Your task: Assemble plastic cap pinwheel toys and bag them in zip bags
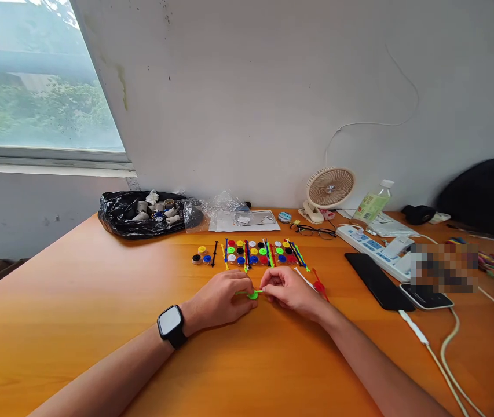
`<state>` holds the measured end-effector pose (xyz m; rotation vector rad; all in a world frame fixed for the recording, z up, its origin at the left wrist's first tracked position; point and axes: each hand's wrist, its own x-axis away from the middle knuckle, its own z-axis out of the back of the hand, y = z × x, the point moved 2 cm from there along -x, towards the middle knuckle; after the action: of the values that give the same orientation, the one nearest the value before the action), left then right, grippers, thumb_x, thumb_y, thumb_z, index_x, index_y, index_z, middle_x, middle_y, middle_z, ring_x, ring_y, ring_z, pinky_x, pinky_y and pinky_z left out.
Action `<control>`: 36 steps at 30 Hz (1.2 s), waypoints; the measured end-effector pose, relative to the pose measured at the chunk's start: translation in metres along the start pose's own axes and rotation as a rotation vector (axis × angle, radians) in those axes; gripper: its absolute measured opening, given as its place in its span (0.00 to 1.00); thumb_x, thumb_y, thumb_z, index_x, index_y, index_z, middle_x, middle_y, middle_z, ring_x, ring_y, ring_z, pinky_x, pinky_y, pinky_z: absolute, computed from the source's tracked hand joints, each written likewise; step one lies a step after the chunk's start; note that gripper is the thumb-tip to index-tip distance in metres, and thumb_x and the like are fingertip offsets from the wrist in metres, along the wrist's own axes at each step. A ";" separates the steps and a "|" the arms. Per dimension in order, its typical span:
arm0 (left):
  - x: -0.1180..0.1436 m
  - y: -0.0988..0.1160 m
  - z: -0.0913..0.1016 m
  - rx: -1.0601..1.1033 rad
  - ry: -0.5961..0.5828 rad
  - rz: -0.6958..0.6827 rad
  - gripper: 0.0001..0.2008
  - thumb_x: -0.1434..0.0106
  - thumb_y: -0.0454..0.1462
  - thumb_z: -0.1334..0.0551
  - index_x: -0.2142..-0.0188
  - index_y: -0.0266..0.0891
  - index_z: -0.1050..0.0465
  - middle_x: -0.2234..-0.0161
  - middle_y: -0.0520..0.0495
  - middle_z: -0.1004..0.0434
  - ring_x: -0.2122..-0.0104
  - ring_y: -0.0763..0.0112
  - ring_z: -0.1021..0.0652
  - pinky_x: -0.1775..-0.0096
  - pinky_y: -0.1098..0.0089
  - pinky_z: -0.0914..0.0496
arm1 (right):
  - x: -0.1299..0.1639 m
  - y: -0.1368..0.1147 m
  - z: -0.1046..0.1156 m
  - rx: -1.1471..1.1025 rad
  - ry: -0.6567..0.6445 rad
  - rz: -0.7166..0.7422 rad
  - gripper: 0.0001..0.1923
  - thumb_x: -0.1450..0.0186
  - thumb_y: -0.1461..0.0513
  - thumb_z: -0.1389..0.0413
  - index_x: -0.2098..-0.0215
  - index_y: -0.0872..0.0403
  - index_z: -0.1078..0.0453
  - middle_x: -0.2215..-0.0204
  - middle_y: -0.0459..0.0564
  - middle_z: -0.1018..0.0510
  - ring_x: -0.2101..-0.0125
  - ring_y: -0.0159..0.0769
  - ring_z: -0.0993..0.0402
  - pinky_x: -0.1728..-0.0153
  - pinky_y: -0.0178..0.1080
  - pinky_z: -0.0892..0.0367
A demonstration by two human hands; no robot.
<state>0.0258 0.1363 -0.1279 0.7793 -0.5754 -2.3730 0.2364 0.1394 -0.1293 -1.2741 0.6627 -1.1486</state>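
a small green disc (252,295) with a thin green stick (243,292) at it sits on the orange table (99,324), pinched between both hands. the left hand (220,301), with a black smartwatch (171,325) on its wrist, curls closed around the disc's left side and the stick; the right hand (288,292) closes on the disc from the right, fingertips touching it. whether the stick is already seated in the disc cannot be told, since the fingers cover the joint. it reads as the joining step: one disc being mated with one stick, and it seems about midway, the grip set but the fit unconfirmed. the next move would call for a fine, steady push along the stick's line, with the disc kept from tipping.

just beyond the green disc, toward the wall, lies a row of coloured discs and sticks (251,253) in yellow, blue, red, black, white and green. just right of the disc, beside the right hand, lie a red disc (319,286) on a red stick and a white stick (304,278). farther right of the disc are a black phone (376,281), a second phone (427,296) on a white cable, and a white power strip (372,246). behind the disc near the wall sit eyeglasses (315,231), a small desk fan (328,191), a plastic bottle (373,202), clear plastic packaging (242,217), and, to the back left, a black bag of spools (142,214).
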 end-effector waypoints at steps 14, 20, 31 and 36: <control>0.000 0.008 0.000 -0.091 -0.029 -0.078 0.06 0.34 0.39 0.35 0.58 0.43 0.28 0.59 0.42 0.21 0.59 0.58 0.23 0.56 0.62 0.28 | 0.010 -0.023 0.016 0.635 0.383 0.303 0.09 0.32 0.55 0.42 0.65 0.51 0.27 0.65 0.49 0.19 0.76 0.33 0.34 0.73 0.37 0.42; 0.004 0.016 0.015 -0.017 0.178 -0.089 0.11 0.34 0.38 0.37 0.52 0.45 0.27 0.46 0.40 0.24 0.48 0.53 0.25 0.43 0.54 0.32 | 0.023 -0.037 -0.003 0.445 0.265 0.174 0.20 0.31 0.48 0.43 0.48 0.50 0.28 0.79 0.43 0.28 0.82 0.33 0.41 0.78 0.36 0.47; 0.007 -0.070 0.067 -0.089 0.811 0.391 0.06 0.33 0.37 0.42 0.60 0.42 0.27 0.59 0.46 0.24 0.59 0.60 0.26 0.57 0.64 0.31 | 0.014 -0.032 0.008 0.033 0.333 0.212 0.22 0.31 0.41 0.44 0.58 0.50 0.33 0.82 0.37 0.45 0.80 0.30 0.54 0.79 0.36 0.57; 0.019 -0.109 0.080 -0.093 0.752 0.513 0.04 0.36 0.39 0.40 0.63 0.42 0.29 0.76 0.57 0.42 0.75 0.69 0.35 0.70 0.69 0.41 | 0.018 -0.036 0.002 0.161 0.364 0.242 0.21 0.30 0.42 0.45 0.60 0.51 0.31 0.81 0.39 0.43 0.80 0.31 0.51 0.78 0.37 0.54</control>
<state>-0.0797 0.2225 -0.1359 1.2163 -0.2859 -1.4794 0.2344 0.1273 -0.0909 -0.8299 0.9449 -1.2148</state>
